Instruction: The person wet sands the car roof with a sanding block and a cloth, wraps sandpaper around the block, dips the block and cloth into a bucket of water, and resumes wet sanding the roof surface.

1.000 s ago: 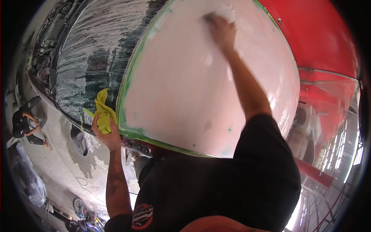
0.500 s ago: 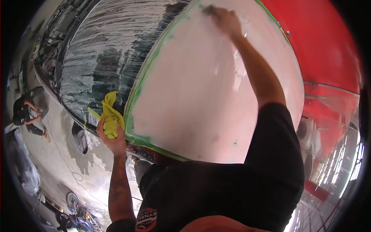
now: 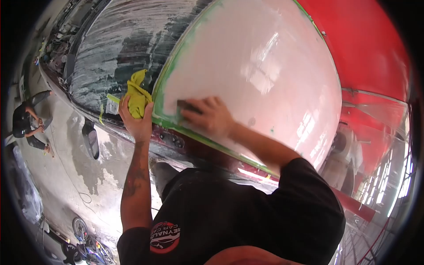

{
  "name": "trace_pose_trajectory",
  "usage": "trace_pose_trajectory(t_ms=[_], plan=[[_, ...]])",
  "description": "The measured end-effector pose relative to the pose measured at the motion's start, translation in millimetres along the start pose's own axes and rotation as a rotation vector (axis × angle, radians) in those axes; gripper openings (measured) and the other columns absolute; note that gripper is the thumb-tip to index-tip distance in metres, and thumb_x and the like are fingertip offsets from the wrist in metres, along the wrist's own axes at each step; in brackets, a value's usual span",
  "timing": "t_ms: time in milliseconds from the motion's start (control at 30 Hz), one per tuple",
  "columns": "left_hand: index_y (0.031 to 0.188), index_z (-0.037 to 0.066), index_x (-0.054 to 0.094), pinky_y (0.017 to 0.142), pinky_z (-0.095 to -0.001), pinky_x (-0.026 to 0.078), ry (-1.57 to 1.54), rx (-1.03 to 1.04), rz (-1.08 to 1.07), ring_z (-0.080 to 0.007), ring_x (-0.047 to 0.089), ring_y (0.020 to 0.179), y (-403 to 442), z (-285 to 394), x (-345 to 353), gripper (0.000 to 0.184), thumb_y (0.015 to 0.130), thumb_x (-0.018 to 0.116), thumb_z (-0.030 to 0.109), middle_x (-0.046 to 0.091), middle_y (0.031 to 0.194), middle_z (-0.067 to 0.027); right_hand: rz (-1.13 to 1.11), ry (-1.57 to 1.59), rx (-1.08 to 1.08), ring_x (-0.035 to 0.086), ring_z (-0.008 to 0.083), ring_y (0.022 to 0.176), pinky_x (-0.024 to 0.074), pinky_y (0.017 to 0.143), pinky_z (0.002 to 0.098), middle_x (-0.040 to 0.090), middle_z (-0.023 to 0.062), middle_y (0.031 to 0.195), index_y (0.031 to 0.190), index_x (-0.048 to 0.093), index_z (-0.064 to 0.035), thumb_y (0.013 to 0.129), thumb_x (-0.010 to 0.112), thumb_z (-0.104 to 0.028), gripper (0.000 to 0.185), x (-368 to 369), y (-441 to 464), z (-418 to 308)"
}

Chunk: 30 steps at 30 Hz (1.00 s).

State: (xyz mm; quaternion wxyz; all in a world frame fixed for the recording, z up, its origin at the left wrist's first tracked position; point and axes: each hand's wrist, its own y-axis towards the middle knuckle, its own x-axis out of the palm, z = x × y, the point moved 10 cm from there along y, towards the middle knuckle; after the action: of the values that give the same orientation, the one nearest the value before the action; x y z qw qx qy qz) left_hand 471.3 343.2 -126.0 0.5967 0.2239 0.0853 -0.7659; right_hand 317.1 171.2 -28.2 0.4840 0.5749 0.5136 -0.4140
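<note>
My left hand [image 3: 138,126] grips a crumpled yellow cloth [image 3: 138,98] at the lower corner of the windshield, beside the roof's edge. My right hand [image 3: 213,117] is closed around a dark, flat block that looks like a sanding block [image 3: 189,107], slightly blurred by motion. That block lies against the pale pinkish car roof [image 3: 238,57], close to its near front corner. A green border [image 3: 160,118] runs along the roof's edges. Both forearms reach out over the car's side.
The windshield [image 3: 137,48] is streaked with whitish residue. A side mirror [image 3: 90,140] juts out at left. Behind the roof is a red surface [image 3: 366,48]. A seated person [image 3: 30,119] is on the floor at far left; a bicycle [image 3: 92,245] stands lower left.
My right hand has swept the block from the roof's far side back to the near front corner. My left hand with the cloth appears slightly higher and further right in view.
</note>
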Motion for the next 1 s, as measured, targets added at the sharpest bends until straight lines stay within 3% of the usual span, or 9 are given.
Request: trace_pose_trajectory(t_ms=[133,233,333,500,600,667,733,933,1000], plan=[[0.137,0.008,0.051,0.11,-0.0519,0.038,0.088,0.057,-0.003,-0.041,0.042,0.138,-1,3,2,0.092,0.062,0.095,0.039,0.043,0.149,-0.0228,0.215,-0.302,0.097,0.063,0.0265,0.089,0.0464,0.084,0.0434,0.069,-0.0001,0.119,0.111,0.069,-0.0238,0.091,0.063,-0.029,0.022,-28,7,142],[0.135,0.008,0.052,0.105,-0.0522,0.042,0.122,-0.015,-0.023,-0.0425,0.048,0.131,2,5,3,0.092,0.063,0.093,0.047,0.05,0.142,-0.023,0.421,-0.52,0.601,0.063,0.0307,0.1,0.0462,0.086,0.0439,0.068,0.0009,0.122,0.12,0.069,-0.0253,0.088,0.067,-0.036,0.033,-63,-3,225],[0.133,0.007,0.054,0.098,-0.0523,0.045,0.051,-0.061,-0.052,-0.0452,0.057,0.116,5,-5,9,0.089,0.063,0.093,0.048,0.061,0.128,-0.0213,0.001,-0.499,0.723,0.063,0.0305,0.102,0.0478,0.085,0.0503,0.066,0.0049,0.121,0.121,0.067,-0.0253,0.093,0.058,-0.027,0.03,-5,1,144],[0.13,0.004,0.056,0.091,-0.0481,0.049,0.115,-0.039,-0.026,-0.0393,0.065,0.103,9,-12,11,0.083,0.068,0.089,0.049,0.068,0.114,-0.0188,0.187,-0.137,0.48,0.054,0.0344,0.113,0.0421,0.102,0.048,0.057,0.0088,0.132,0.128,0.065,-0.0284,0.089,0.063,-0.022,0.04,-18,-114,-2],[0.125,0.003,0.059,0.089,-0.0438,0.051,-0.022,-0.057,-0.134,-0.0351,0.068,0.102,27,-39,27,0.073,0.072,0.088,0.044,0.07,0.113,-0.0186,0.294,-0.218,1.023,0.06,0.0234,0.114,0.0495,0.085,0.0509,0.063,0.0051,0.127,0.12,0.067,-0.0177,0.092,0.059,-0.02,0.029,-62,-302,138],[0.117,0.002,0.063,0.085,-0.0402,0.053,-0.024,0.009,-0.164,-0.0321,0.07,0.096,38,-16,17,0.056,0.076,0.086,0.032,0.072,0.107,-0.0171,0.331,-0.541,1.68,0.059,0.0364,0.11,0.0506,0.085,0.0513,0.058,0.0133,0.129,0.132,0.061,-0.0204,0.095,0.057,-0.045,0.045,-104,-448,164],[0.109,0.001,0.065,0.083,-0.0397,0.054,0.014,0.065,-0.232,-0.031,0.071,0.092,54,-11,20,0.043,0.077,0.084,0.022,0.073,0.101,-0.0153,0.294,-0.512,1.856,0.055,0.0403,0.112,0.0484,0.091,0.0508,0.054,0.0148,0.133,0.139,0.056,-0.0229,0.095,0.054,-0.049,0.051,-106,-440,146],[0.111,0.001,0.064,0.083,-0.038,0.056,-0.001,0.467,-0.238,-0.0266,0.071,0.091,-5,184,85,0.043,0.076,0.081,0.018,0.073,0.099,-0.0137,0.384,-0.319,1.043,0.05,0.0481,0.123,0.0406,0.096,0.0674,0.05,0.0264,0.134,0.133,0.054,-0.0112,0.095,0.051,-0.025,0.041,-2,-164,41],[0.112,0.002,0.063,0.083,-0.036,0.056,-0.327,0.447,-0.602,-0.0239,0.071,0.092,-80,269,134,0.044,0.075,0.081,0.016,0.073,0.1,-0.014,0.433,-0.27,0.823,0.052,0.0413,0.115,0.0385,0.099,0.0622,0.057,0.0212,0.122,0.118,0.066,-0.0106,0.087,0.058,-0.02,0.033,0,-108,-12]])
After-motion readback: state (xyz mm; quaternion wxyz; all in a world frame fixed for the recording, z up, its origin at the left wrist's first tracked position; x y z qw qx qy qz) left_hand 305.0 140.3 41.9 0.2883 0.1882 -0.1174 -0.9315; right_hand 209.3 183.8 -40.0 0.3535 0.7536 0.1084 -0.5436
